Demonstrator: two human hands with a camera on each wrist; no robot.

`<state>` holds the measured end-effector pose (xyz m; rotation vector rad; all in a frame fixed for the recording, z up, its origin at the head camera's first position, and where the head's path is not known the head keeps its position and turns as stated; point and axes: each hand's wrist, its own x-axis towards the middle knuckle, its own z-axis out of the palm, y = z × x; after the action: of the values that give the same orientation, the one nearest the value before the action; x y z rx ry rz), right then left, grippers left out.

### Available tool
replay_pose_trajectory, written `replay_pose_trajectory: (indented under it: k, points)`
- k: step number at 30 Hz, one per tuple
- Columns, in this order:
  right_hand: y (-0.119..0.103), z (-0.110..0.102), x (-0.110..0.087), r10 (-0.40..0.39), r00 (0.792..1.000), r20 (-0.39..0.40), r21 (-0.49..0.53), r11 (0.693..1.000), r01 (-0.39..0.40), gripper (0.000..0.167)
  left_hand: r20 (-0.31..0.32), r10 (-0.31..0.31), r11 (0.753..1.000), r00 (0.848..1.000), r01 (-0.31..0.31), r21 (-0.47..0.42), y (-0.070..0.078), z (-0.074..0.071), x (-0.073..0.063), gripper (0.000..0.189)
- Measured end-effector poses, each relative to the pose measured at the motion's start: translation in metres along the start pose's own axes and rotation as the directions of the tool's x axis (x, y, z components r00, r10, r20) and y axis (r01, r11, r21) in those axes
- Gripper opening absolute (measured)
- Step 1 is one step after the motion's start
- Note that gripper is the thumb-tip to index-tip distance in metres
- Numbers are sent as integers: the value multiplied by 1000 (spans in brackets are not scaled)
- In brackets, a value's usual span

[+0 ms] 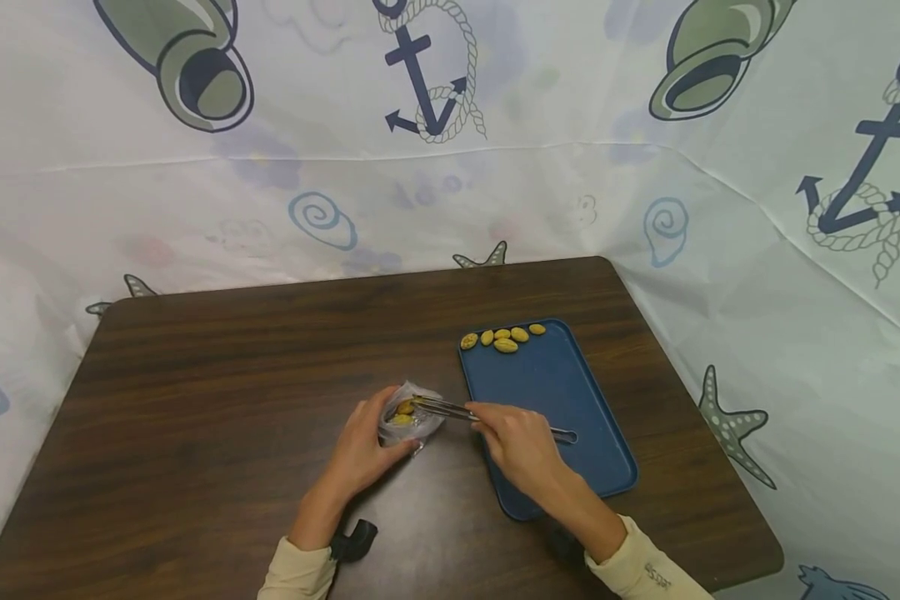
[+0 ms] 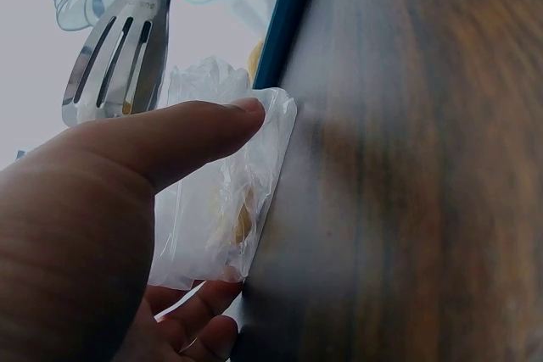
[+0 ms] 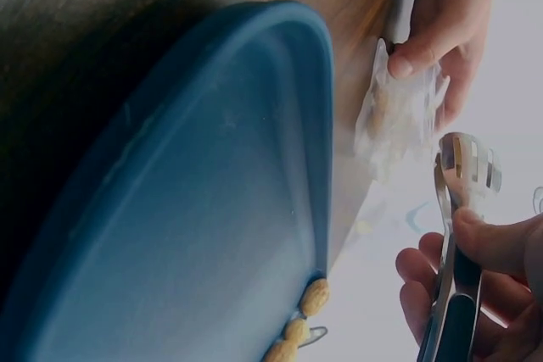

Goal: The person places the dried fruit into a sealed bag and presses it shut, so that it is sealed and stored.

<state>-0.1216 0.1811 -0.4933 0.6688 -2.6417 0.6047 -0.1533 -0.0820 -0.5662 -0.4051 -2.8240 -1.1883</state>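
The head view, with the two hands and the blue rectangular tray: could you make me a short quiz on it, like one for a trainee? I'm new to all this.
1. Multiple choice: which hand holds the silver slotted metal tongs: A) left, B) right, C) both?
2. Count: how many small oval yellow-brown pieces show on the blue rectangular tray?
3. True or false: the left hand holds the translucent plastic bag.

Key:
1. B, the right hand.
2. Six, near the tray's far end.
3. True.
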Motion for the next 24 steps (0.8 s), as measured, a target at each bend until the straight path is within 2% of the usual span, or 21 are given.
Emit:
replay_pose_trajectory:
  k: [10, 17, 24]
  points:
    - [0, 1, 0, 1, 1000, 12, 19, 1000, -1, 28, 1, -3, 1000, 1000, 3, -6, 1, 0, -1, 89]
    - [-1, 0, 1, 15, 998, 61, 30, 999, -16, 45, -19, 22, 1000, 1000, -22, -6, 0, 0, 1, 89]
    - [5, -2, 1, 1, 1000, 25, 15, 1000, -1, 48, -12, 20, 1000, 1000, -21, -6, 0, 0, 1, 89]
